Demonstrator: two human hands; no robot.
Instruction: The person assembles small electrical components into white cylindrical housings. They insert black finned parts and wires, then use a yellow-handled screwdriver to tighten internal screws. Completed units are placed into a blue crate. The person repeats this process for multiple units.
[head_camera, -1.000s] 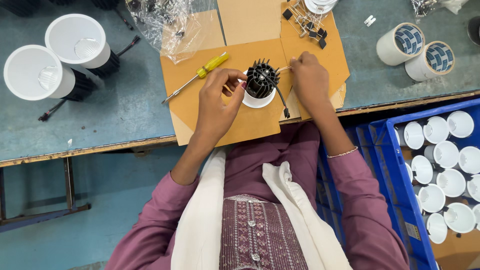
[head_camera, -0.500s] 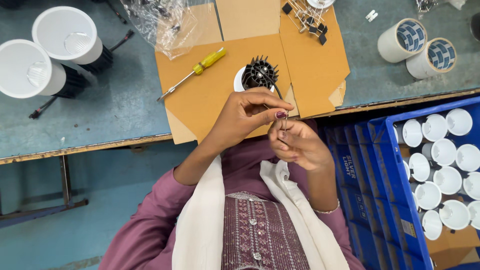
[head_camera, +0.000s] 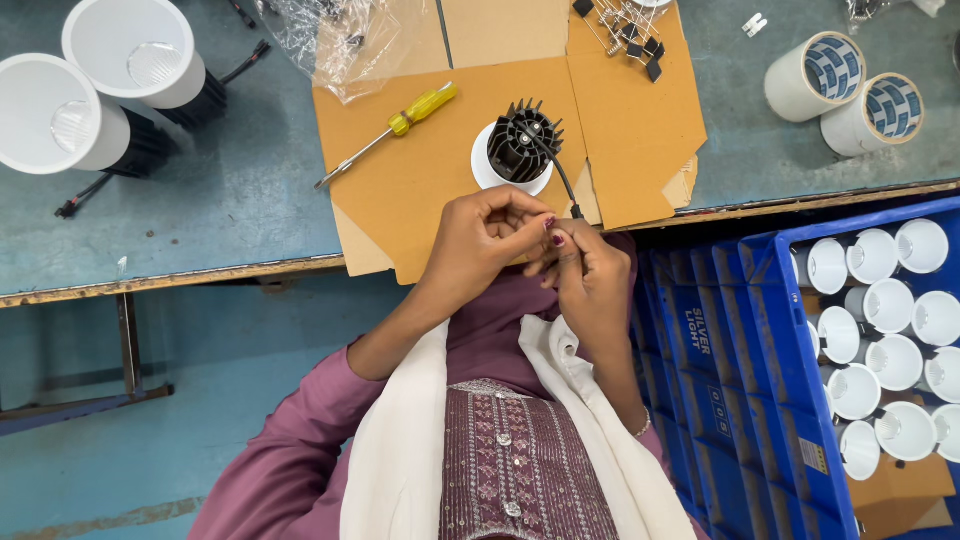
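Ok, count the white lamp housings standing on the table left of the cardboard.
2: one white housing at the far left edge, the other just right of it, farther back; both stand on black bases with the open end up.

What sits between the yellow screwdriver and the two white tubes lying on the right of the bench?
In the head view, between the yellow screwdriver and the white tubes stands a black finned lamp body on cardboard, its black wire running to the hands.

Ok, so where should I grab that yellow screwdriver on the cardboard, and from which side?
Take the screwdriver by its yellow handle, the thick upper-right end, coming from above. It lies flat on the cardboard with the thin metal shaft pointing lower-left, and that end looks harder to pinch.
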